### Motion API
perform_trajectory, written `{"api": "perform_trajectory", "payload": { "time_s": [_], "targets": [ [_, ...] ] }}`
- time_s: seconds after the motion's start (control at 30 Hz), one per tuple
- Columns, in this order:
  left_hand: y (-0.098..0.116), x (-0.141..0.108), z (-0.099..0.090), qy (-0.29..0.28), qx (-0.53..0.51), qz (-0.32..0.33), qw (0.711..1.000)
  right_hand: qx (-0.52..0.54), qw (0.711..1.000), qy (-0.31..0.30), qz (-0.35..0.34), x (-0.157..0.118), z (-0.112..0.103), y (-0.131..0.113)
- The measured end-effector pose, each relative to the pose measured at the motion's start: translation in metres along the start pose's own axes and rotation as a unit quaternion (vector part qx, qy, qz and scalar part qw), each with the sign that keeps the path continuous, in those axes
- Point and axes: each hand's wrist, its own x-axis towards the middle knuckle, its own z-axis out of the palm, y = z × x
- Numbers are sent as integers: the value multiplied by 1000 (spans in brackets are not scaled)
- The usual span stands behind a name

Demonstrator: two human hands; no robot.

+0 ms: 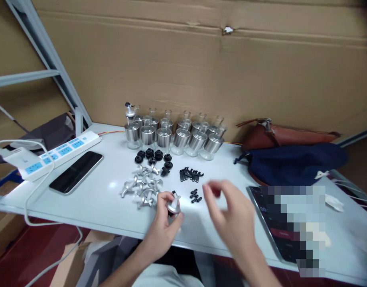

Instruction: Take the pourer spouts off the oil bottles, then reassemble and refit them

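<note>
My left hand (163,225) is closed around a silver pourer spout (173,205), held upright just above the table's front part. The spout has a black tip and a dark base. To its right hovers my right hand (231,213), its fingers bent and blurred by motion; whether anything is between them cannot be made out. Close to that hand lie small black caps (196,196) and a cluster of black flip levers (191,174). Loose silver spouts (143,187) are heaped left of my left hand. Behind them sit black stoppers (152,155).
Glass bottles with metal sleeves (181,138) stand in two rows; the front left bottle (132,133) carries a spout. A phone (77,172) and power strip (64,151) lie left. On the right are a dark blue pouch (294,163), brown bag (297,135) and tablet-like device (270,223).
</note>
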Motion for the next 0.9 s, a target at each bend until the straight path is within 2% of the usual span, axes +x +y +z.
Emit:
{"api": "perform_trajectory", "payload": {
  "time_s": [0.07, 0.13, 0.2, 0.3, 0.47, 0.6, 0.7, 0.77, 0.9],
  "targets": [
    [0, 0, -1, 7, -3, 17, 1000, -69, 997, -8, 39, 31, 5, 25],
    [1, 0, -1, 18, -2, 26, 999, -110, 990, -46, 77, 53, 8, 50],
    [3, 0, -1, 16, 5, 16, 1000, -110, 987, -74, 89, 63, 12, 68],
    [6, 2, -1, 5, 25, 3, 1000, -110, 985, -92, 93, 64, 18, 77],
    [9, 4, 0, 6, 56, 1, 998, -88, 985, -100, 107, 69, 19, 68],
    [9, 5, 1, 20, 63, 13, 998, -69, 986, -80, 126, 71, 1, 56],
    [11, 6, 2, 41, 69, 30, 996, 36, 991, -77, 101, 58, -14, 38],
    [13, 6, 2, 56, 63, 39, 996, 127, 981, -133, 60, 44, -22, 23],
    [14, 7, 0, 75, 60, 58, 994, 111, 948, -298, -5, 20, -26, -5]
  ]
}}
